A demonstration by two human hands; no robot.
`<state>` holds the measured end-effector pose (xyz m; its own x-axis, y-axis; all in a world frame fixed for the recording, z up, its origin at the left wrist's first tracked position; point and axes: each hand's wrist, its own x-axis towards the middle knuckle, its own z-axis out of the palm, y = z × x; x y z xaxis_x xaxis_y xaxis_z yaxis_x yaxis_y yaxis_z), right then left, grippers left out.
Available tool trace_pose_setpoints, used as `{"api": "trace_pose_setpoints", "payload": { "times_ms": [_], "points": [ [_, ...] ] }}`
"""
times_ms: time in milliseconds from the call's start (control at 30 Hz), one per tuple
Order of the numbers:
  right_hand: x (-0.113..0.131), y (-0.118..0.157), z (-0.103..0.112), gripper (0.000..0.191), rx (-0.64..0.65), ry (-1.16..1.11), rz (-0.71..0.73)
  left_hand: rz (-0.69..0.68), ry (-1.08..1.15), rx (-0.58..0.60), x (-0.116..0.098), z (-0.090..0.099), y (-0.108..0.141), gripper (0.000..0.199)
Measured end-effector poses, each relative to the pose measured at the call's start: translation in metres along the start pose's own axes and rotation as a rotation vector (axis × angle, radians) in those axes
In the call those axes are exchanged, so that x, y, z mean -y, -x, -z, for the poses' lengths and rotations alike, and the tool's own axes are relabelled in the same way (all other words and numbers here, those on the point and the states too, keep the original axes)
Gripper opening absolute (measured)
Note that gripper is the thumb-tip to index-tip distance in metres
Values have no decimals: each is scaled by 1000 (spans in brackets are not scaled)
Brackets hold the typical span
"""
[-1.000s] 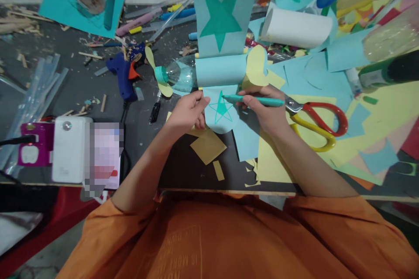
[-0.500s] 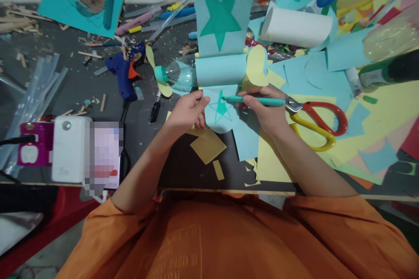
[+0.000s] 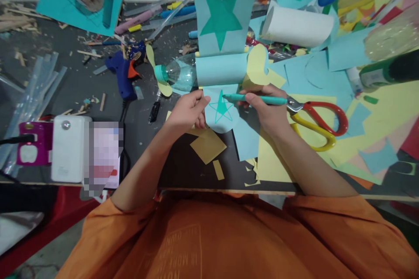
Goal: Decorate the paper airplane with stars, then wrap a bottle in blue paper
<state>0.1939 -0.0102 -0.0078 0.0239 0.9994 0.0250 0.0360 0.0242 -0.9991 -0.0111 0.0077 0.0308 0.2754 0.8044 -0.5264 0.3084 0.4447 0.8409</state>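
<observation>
My right hand [image 3: 271, 107] is closed around a teal marker pen [image 3: 255, 98], its tip touching the near paper wing [image 3: 218, 122] of a toy plane. A star outline is drawn there, partly coloured green. My left hand [image 3: 190, 111] is closed at the left edge of that wing, thumb and fingers holding it. The plane's body is a clear plastic bottle [image 3: 181, 73] wrapped in light blue paper, with a green cap, a yellow propeller [image 3: 166, 89] and a yellow tail piece [image 3: 257, 63]. Its far wing [image 3: 204, 39] bears a fully coloured green star.
Scissors [image 3: 322, 133] with red and yellow handles lie right of my right hand on paper sheets. A blue glue gun [image 3: 122, 74], a black cutter [image 3: 155, 110], a white power bank [image 3: 68, 150] and a phone [image 3: 111, 152] are to the left. A white tube [image 3: 299, 26] lies behind.
My right hand and the marker pen have shifted very slightly to the right over the star. The left hand and the toy plane are in the same place.
</observation>
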Motion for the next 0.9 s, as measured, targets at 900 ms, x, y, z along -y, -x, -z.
{"api": "trace_pose_setpoints", "payload": {
  "times_ms": [900],
  "points": [
    [1, 0, 0, 7, 42, 58, 21, 15, -19, -13, -1, 0, 1, 39]
  ]
}}
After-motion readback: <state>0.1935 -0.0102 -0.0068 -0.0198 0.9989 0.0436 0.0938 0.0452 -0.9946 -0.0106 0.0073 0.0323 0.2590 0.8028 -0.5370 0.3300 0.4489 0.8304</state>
